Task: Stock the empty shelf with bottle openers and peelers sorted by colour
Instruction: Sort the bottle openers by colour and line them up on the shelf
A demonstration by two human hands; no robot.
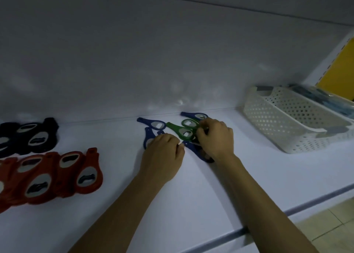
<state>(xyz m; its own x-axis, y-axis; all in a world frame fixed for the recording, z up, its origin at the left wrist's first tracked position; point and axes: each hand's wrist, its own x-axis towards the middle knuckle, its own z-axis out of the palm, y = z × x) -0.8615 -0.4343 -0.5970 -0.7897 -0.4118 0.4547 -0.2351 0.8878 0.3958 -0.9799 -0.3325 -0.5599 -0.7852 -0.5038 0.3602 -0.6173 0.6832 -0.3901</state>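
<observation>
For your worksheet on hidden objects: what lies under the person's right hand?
Under the right hand lie green bottle openers and a blue bottle opener. Something dark beneath the wrist is covered; I cannot tell what it is.

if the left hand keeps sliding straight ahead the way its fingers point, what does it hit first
Probably the blue plastic bottle openers just beyond the left hand; past them stands the white back wall. Depth is unclear.

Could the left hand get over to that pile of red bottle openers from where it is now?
Probably yes. Only bare white shelf lies between the left hand and the red bottle openers, with nothing standing in the way.
</observation>
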